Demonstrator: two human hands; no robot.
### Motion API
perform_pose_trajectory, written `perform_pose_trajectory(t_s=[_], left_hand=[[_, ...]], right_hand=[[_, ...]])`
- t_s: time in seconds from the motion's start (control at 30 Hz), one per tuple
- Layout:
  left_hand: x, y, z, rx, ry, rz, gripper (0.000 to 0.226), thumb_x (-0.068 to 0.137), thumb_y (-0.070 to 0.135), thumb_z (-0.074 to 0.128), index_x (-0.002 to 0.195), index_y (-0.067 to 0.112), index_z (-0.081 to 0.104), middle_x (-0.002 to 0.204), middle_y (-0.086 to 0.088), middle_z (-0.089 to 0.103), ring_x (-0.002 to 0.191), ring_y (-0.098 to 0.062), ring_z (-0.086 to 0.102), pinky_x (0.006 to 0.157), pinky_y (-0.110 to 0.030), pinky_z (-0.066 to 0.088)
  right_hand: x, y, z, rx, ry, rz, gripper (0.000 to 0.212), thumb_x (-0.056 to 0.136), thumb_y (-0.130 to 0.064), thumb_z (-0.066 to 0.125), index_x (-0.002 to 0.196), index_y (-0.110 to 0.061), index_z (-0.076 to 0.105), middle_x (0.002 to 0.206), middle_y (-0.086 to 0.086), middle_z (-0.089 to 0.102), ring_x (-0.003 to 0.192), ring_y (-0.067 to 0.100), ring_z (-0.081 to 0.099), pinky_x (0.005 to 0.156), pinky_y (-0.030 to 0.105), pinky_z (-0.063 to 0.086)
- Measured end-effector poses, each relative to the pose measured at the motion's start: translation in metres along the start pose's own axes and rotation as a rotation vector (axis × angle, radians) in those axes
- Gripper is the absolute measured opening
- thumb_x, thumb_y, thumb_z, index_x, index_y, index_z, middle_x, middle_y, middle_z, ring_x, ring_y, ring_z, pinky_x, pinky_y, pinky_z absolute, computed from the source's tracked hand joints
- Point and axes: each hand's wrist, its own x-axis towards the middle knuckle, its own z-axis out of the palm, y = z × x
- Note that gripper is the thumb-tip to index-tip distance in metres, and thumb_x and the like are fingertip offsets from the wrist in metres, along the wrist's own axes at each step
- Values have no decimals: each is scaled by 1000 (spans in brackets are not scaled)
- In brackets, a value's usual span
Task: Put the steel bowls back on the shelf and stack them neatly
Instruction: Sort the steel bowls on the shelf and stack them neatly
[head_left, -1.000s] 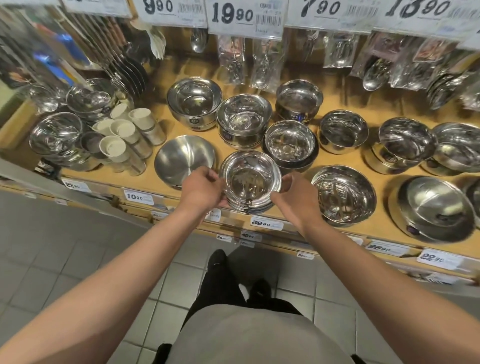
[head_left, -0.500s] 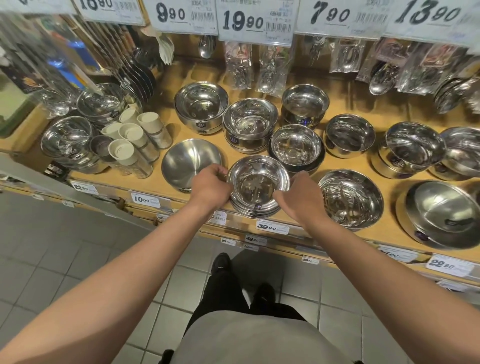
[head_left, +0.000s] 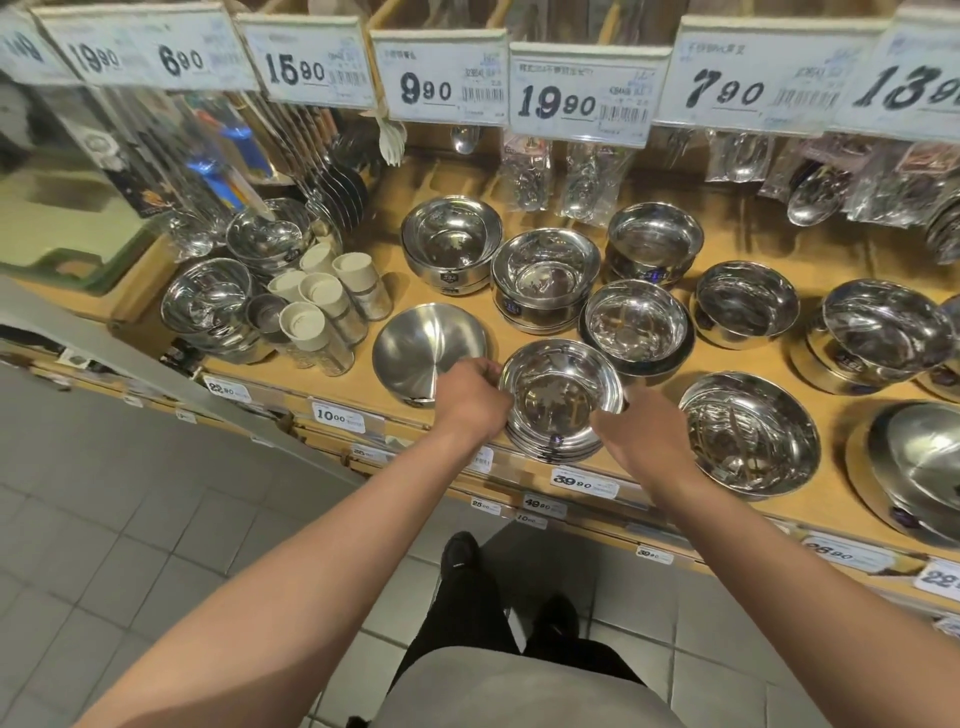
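Stack of round polished steel bowls (head_left: 561, 402) mouths up at the wooden shelf (head_left: 649, 470) front edge, left hand (head_left: 470, 397) and right hand (head_left: 641, 431) gripping opposite rims (fingers curled), matte steel bowl (head_left: 421, 351) tilted beside.

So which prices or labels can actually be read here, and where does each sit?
White hanging price cards above the shelf:
"19.90"
"6.90"
"15.90"
"9.90"
"19.90"
"7.90"

Wooden shelf-edge tags:
"10.00"
"39.90"
"49.90"

Fine print, barcodes, bowl stickers: too blurred.
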Motion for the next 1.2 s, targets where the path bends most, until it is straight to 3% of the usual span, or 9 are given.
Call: perform_pose_trajectory(t_s=[0.07, 0.2, 0.33, 0.47, 0.63, 0.83, 1.0, 1.1, 1.2], left_hand=[[1, 1, 0, 25, -12, -8, 34, 83, -1, 68, 115, 9, 73, 102, -7, 74, 90, -26, 73, 83, -42, 62], [5, 9, -4, 184, -46, -17, 31, 83, 3, 66, 110, 12, 77, 99, -10, 76, 93, -25, 72, 83, -34, 60], [8, 13, -9, 245, -82, 6, 29, 87, 5, 64, 112, 11, 77, 102, -10, 76, 90, -23, 70, 70, -25, 50], [10, 13, -10, 260, -115, 57, 26, 87, 7, 67, 111, 10, 77, 103, -11, 77, 94, -27, 72, 77, -32, 55], [13, 13, -12, 272, -137, 88, 37, 84, 3, 65, 120, 13, 74, 111, -6, 75, 94, -22, 68, 75, -27, 49], [18, 9, -17, 173, -216, 90, 40, 82, 15, 72, 122, 13, 69, 103, 0, 73, 94, -21, 68, 77, -27, 52], [14, -2, -31, 132, -209, 75, 10, 80, 33, 72, 87, 26, 69, 75, 12, 71, 82, -15, 71, 76, -30, 59], [11, 6, -35, 127, -157, 56, 19, 83, 34, 70, 100, 29, 64, 84, 10, 68, 79, -12, 66, 70, -26, 51], [2, 18, -35, 122, -132, 37, 31, 83, 45, 71, 106, 27, 61, 100, 0, 69, 95, -26, 68, 87, -38, 55]], right_hand=[[-2, -1, -1, 13, -2, 13, 30, 93, -17, 59, 109, 7, 67, 75, 6, 61, 66, 20, 55, 56, 33, 43], [-5, -2, -1, 137, 34, 33, 40, 90, -11, 61, 121, 14, 60, 99, 24, 72, 78, 31, 67, 79, 49, 57], [-7, 1, 4, 227, 64, 18, 34, 89, -10, 63, 119, 5, 63, 87, 18, 72, 58, 21, 55, 56, 37, 52], [-12, 3, 6, 276, 113, -17, 12, 88, -8, 67, 83, -18, 63, 63, -2, 61, 47, 11, 50, 43, 22, 41], [-13, 2, 6, 266, 81, 21, 15, 90, -11, 67, 104, -5, 68, 78, 11, 71, 67, 30, 69, 60, 38, 56], [-17, 6, 4, 371, 52, 97, 8, 95, -20, 62, 103, -17, 64, 82, 1, 69, 63, 15, 61, 53, 21, 47], [-27, 41, -14, 431, 418, 195, 13, 88, -13, 63, 80, -23, 61, 79, 2, 67, 73, 24, 59, 64, 29, 48], [-26, 78, -39, 393, 595, 341, 22, 87, -11, 67, 108, -5, 70, 98, 15, 72, 89, 32, 66, 76, 40, 54], [-15, 109, -62, 339, 554, 401, 45, 88, -9, 65, 132, 1, 60, 122, 20, 68, 108, 38, 65, 95, 47, 54]])
